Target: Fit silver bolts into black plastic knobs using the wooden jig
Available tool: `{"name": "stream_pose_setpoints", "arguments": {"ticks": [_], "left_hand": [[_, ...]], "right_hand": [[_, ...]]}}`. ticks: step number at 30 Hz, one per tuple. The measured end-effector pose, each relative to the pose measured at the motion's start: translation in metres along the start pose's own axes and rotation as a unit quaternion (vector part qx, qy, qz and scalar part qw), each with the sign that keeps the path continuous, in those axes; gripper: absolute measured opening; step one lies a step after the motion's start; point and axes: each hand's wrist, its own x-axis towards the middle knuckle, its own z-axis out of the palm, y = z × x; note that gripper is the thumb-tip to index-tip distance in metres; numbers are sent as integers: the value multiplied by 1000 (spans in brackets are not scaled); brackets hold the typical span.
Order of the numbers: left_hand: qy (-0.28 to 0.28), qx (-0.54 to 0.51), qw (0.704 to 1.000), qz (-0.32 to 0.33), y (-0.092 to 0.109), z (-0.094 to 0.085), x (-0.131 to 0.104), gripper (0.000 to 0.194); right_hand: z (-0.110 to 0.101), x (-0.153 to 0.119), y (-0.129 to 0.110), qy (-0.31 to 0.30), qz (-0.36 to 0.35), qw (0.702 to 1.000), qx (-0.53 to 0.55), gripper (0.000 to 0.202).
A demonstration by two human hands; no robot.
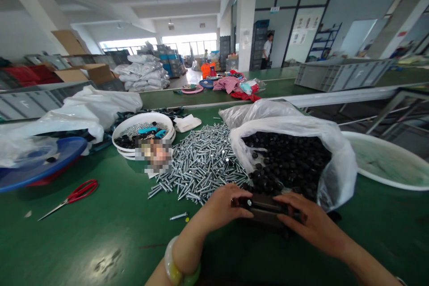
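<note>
Both of my hands grip a dark rectangular block point(264, 215) with a groove along its top. A round silver screw head point(249, 203) shows in the groove near the left end. My left hand point(223, 209) pinches the left end between thumb and fingers, and my right hand point(310, 221) does the same at the right. Just beyond lies a heap of long silver screws point(204, 156). To its right, a clear plastic bag point(340, 165) gapes over many small black round parts point(288, 161). One loose screw point(178, 216) lies left of my hands, near a small yellow disc point(187, 220).
Red-handled scissors point(72, 196) lie on the green table point(110, 232). Stacked white tubs point(117, 136) hold screws, black parts and blue-handled tools. A blue basin point(72, 149) stands left, a white round tray point(392, 161) right. Grey crates point(342, 73) sit behind; a person point(267, 49) stands far back.
</note>
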Motion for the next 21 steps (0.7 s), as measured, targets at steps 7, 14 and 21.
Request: {"name": "stream_pose_setpoints", "arguments": {"ticks": [7,14,21], "left_hand": [[3,43,999,-12,5,-2,-1,24],[53,74,995,-34,-8,-4,2,49],[-17,111,993,-37,-12,-3,4,30]], "right_hand": [[8,-4,-5,-20,-4,996,-81,61],[-1,2,-1,-40,-5,997,-71,53],[-11,57,27,-22,21,977,-211,26]]}}
